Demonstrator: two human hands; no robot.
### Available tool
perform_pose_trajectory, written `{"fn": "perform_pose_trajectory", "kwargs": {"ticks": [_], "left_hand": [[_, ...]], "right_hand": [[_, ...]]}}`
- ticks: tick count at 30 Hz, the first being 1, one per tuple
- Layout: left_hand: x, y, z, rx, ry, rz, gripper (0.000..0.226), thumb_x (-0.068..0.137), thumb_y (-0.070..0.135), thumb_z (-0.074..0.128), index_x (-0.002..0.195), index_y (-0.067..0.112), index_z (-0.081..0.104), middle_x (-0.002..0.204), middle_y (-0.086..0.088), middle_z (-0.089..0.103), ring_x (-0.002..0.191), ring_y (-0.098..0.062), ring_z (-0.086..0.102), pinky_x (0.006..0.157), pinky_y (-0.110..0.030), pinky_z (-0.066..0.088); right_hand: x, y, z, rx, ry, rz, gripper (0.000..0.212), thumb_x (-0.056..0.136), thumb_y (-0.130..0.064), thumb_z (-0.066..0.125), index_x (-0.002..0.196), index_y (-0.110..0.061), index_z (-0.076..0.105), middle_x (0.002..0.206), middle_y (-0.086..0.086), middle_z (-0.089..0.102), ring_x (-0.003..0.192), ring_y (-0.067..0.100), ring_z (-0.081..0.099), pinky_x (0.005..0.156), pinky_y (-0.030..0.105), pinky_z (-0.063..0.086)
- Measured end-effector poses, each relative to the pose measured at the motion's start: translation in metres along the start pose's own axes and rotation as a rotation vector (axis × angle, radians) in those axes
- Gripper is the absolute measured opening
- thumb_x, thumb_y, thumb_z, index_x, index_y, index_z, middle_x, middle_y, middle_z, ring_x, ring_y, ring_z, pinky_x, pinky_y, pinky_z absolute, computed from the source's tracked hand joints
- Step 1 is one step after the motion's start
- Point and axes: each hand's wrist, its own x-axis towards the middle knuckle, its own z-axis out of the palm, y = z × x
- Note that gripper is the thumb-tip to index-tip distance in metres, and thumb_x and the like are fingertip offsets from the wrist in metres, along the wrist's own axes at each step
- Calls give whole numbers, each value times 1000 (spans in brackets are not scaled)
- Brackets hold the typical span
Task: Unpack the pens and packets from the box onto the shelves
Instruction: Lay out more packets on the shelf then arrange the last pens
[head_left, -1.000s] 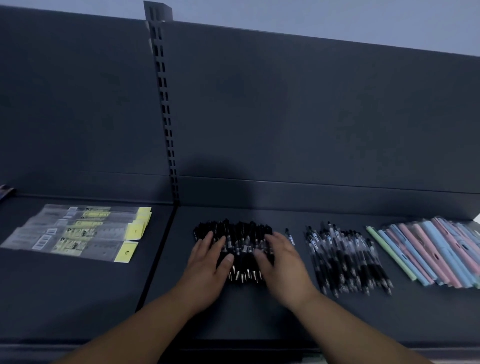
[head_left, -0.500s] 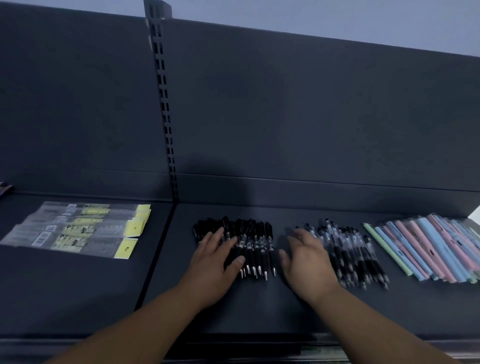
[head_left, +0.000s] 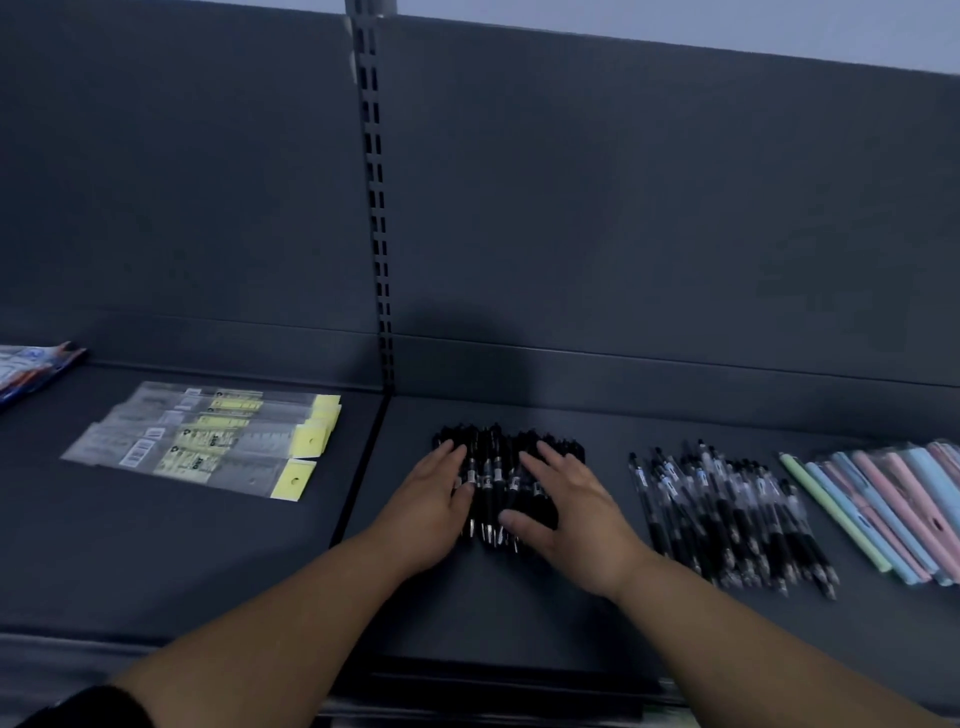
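Left hand (head_left: 434, 499): palm down, fingers straight and slightly spread, resting on the left side of the black pens (head_left: 491, 467). It grips nothing.
Right hand (head_left: 566, 514): palm down, fingers straight and spread, laid over the right side of the same pile, thumb near the pen tips. It grips nothing.
Black pens: a tight pile lying flat on the right shelf (head_left: 519, 613), just right of the seam between the two shelves. Barrels run front to back, metal tips toward the person. The pile sits between the two hands and partly under them.
Clear-barrel pens (head_left: 727, 509): a second, looser pile on the same shelf, right of the right hand and apart from it.
Pastel pens (head_left: 893, 504): green, blue and pink barrels, some in clear wrap, just right of the clear-barrel pile, running to the frame edge.
Packets (head_left: 208, 441): flat clear sleeves with yellow tabs, overlapping in a fan on the left shelf (head_left: 156, 545), well apart from both hands.
Coloured packet (head_left: 31, 369): at the far-left edge of the left shelf, cut off by the frame; its print is unreadable.
Slotted upright (head_left: 376, 208): vertical post between the two dark back panels (head_left: 623, 208), directly above the shelf seam.
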Motion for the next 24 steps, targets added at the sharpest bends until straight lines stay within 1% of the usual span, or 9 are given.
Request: {"fn": "perform_pose_trajectory", "kwargs": {"ticks": [2, 4, 7, 10, 13, 16, 20, 24], "left_hand": [[0, -3, 2, -20, 4, 10, 55, 102, 35, 34, 152, 23, 15, 160, 8, 4, 146, -7, 4, 113, -19, 3], [-1, -5, 3, -33, 21, 27, 56, 102, 37, 34, 152, 25, 14, 160, 10, 2, 146, -6, 4, 113, -20, 4], [-6, -6, 7, -69, 64, 54, 60, 99, 44, 38, 152, 31, 13, 159, 13, -2, 146, -6, 0, 117, -25, 5], [-13, -9, 13, -8, 24, 117, 64, 95, 53, 40, 150, 39, 11, 158, 16, -8, 145, -6, -9, 118, -28, 2], [-10, -9, 16, 132, -41, 154, 62, 95, 56, 35, 150, 40, 11, 158, 16, -11, 144, -7, -15, 115, -28, -1], [-6, -6, 10, 103, -62, 134, 58, 97, 52, 35, 150, 37, 16, 159, 16, -8, 145, -8, -13, 116, -29, 1], [-10, -3, 1, 39, -54, 114, 55, 99, 48, 36, 150, 33, 22, 160, 12, -1, 146, -10, -5, 113, -24, 1], [-23, -2, 0, -24, 4, 66, 56, 99, 47, 38, 150, 31, 23, 160, 11, 2, 146, -8, 6, 111, -19, 6]], "right_hand": [[8, -6, 1, -68, -38, -10, 74, 88, -67, 43, 152, -38, 17, 159, -21, 6, 148, 9, -5, 121, 38, 3], [12, -10, 2, -93, -64, -19, 74, 88, -68, 40, 152, -39, 16, 160, -21, 7, 148, 10, -6, 121, 39, 1], [8, -7, 5, -8, -16, -32, 82, 83, -70, 48, 152, -38, 16, 161, -17, 2, 148, 10, -7, 121, 34, 2], [-4, 9, 5, 73, 5, 2, 93, 74, -73, 57, 151, -40, 17, 160, -16, -6, 147, 9, -11, 121, 32, 4], [-11, 13, 10, 109, -18, 13, 90, 77, -68, 59, 152, -36, 19, 161, -14, -10, 147, 8, -13, 120, 30, 4], [-9, 4, 16, 131, 10, 8, 83, 84, -59, 59, 153, -30, 21, 161, -8, -10, 148, 12, -10, 120, 29, 5], [-8, 2, 14, 173, 8, 34, 71, 92, -53, 49, 152, -27, 23, 162, -8, -2, 148, 9, -3, 120, 27, 7], [-8, -4, 7, 174, 91, 40, 64, 93, -49, 49, 149, -23, 33, 160, -4, 16, 147, 10, 13, 117, 23, 13]]}}
